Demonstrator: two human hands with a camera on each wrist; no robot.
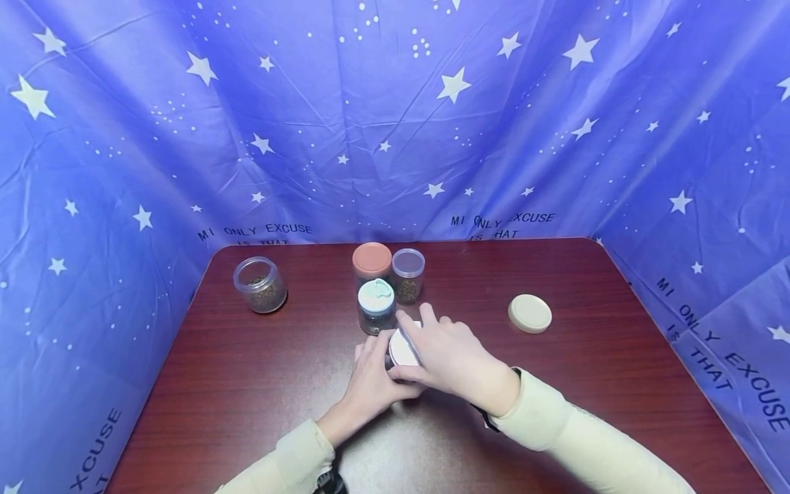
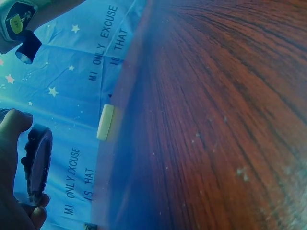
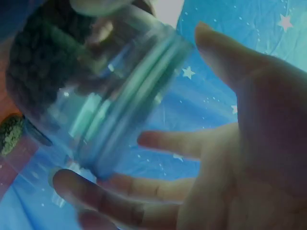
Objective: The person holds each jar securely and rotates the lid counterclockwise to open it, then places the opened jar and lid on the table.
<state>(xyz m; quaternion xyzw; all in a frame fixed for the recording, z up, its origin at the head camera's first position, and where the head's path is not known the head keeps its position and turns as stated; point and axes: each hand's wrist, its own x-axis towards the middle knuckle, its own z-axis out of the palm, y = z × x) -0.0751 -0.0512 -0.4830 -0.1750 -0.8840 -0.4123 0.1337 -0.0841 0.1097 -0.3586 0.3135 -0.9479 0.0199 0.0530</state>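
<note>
Between both hands, at the middle of the table, is a clear jar (image 3: 38,72) with dark contents, its white top (image 1: 404,351) showing in the head view. My left hand (image 1: 375,381) grips its side; in the left wrist view it appears at the left edge beside the dark round jar end. My right hand (image 1: 457,357) is over the white top. In the right wrist view its fingers (image 3: 163,143) spread out around the ridged rim, thumb a little off it. Just behind stands a jar with a pale mint lid (image 1: 376,298).
An orange-lidded jar (image 1: 372,259) and a slim clear container (image 1: 408,278) stand behind the mint-lidded jar. At the left back is a clear jar (image 1: 262,291) with brown contents. A cream lid (image 1: 530,313) lies to the right. Starry blue curtains (image 1: 395,103) surround the table.
</note>
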